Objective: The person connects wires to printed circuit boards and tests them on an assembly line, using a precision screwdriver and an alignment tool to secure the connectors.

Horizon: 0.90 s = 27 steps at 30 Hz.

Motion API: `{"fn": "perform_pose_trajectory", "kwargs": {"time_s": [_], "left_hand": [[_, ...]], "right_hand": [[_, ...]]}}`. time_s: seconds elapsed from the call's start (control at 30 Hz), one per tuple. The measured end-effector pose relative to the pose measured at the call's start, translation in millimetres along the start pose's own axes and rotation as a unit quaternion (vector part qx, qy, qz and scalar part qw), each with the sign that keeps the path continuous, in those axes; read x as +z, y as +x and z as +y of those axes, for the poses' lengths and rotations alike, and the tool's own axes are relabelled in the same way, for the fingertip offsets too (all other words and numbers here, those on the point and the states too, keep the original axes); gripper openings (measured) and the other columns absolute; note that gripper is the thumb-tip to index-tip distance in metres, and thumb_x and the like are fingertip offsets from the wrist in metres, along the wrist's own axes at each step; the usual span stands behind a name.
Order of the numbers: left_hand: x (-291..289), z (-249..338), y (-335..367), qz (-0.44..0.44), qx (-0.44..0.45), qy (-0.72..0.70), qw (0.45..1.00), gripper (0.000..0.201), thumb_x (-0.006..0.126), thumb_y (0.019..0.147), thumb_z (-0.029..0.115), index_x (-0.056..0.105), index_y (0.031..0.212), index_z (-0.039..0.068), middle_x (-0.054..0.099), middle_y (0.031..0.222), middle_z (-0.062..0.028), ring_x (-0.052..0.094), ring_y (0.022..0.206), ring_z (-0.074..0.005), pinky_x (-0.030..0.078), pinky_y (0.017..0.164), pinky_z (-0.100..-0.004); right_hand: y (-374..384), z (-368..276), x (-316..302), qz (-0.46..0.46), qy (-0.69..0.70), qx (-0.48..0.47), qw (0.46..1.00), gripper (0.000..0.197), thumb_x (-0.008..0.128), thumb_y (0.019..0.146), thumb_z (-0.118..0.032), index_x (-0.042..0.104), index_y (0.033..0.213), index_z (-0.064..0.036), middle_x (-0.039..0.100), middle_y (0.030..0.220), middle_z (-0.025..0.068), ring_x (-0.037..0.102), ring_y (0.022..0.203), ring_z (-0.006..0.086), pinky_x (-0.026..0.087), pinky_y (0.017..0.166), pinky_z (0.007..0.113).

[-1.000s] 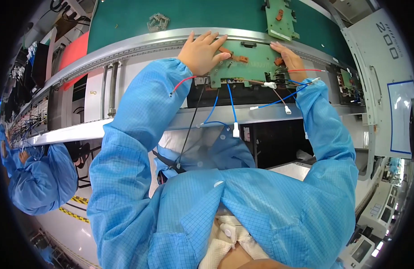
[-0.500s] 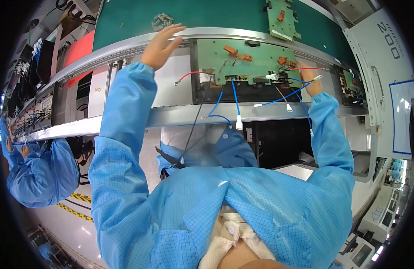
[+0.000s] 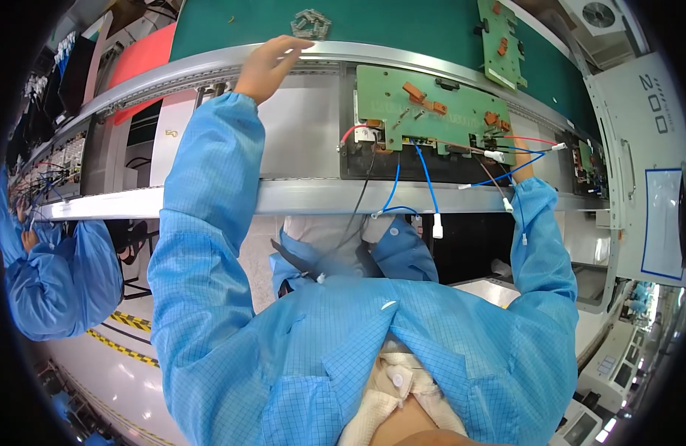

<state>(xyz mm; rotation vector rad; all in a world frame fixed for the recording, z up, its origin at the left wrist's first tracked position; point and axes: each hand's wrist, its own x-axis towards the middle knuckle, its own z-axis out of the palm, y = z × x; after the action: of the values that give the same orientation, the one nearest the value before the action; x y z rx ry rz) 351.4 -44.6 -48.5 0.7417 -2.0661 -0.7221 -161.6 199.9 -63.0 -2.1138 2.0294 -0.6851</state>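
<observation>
green board: the circuit board (image 3: 458,117) sits over a black carrier (image 3: 447,168) between two metal rails, its long axis running left to right and dipping slightly at the right end.
left hand: the left hand (image 3: 268,67) hangs by the far rail (image 3: 365,50), well apart from the board, which lies to its right and a little closer to the body.
left grip: thumb and fingers apart, nothing seen between them; whether it rests on the rail, i cannot tell.
right hand: the right hand (image 3: 523,165) is the nearer one, just beside the board's right end.
right grip: mostly hidden by board and wires; cannot tell.
loose wires: blue wires (image 3: 430,182) hang from the near edge over the near rail (image 3: 298,196).
table: the green table (image 3: 402,28) beyond carries a screw pile (image 3: 310,24) and a second board (image 3: 499,46).
against one second ago: the left hand has left the board's left end; the right has dropped from the far corner; the whole view has shifted.
</observation>
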Motion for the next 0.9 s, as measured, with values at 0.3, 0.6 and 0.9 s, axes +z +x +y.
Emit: {"fn": "perform_pose_trajectory", "kwargs": {"time_s": [0.3, 0.6, 0.9], "left_hand": [[-0.6, 36.0, 16.7, -0.021, 0.108, 0.125, 0.986, 0.019, 0.057, 0.088, 0.016, 0.065, 0.103, 0.007, 0.063, 0.096, -0.0070, 0.057, 0.090, -0.0193, 0.045, 0.081, -0.0313], [-45.9, -3.4, -1.4, 0.033, -0.079, 0.067, 0.994, 0.027, 0.058, 0.087, 0.029, 0.067, 0.101, 0.007, 0.068, 0.095, -0.0070, 0.062, 0.083, -0.0200, 0.047, 0.077, -0.0327], [-147.7, 2.8, -40.6, 0.033, -0.031, -0.025, 0.999, 0.019, 0.060, 0.086, 0.005, 0.064, 0.104, 0.001, 0.057, 0.077, 0.0023, 0.050, 0.074, -0.0048, 0.039, 0.065, -0.0185]], "right_hand": [[12.8, -30.8, 29.0, 0.038, 0.231, 0.097, 0.967, 0.032, 0.044, 0.094, -0.023, 0.058, 0.111, 0.0004, 0.064, 0.092, 0.0123, 0.062, 0.082, 0.0196, 0.047, 0.071, 0.030], [28.1, -105.5, 82.5, 0.061, 0.176, 0.042, 0.982, 0.035, 0.041, 0.094, -0.017, 0.049, 0.125, -0.0018, 0.062, 0.092, 0.0124, 0.058, 0.081, 0.0188, 0.045, 0.075, 0.031], [22.4, -193.0, 67.4, 0.048, 0.189, -0.003, 0.981, 0.049, 0.051, 0.083, 0.001, 0.049, 0.130, -0.0080, 0.043, 0.076, -0.0007, 0.040, 0.066, 0.0083, 0.036, 0.062, 0.021]]}}
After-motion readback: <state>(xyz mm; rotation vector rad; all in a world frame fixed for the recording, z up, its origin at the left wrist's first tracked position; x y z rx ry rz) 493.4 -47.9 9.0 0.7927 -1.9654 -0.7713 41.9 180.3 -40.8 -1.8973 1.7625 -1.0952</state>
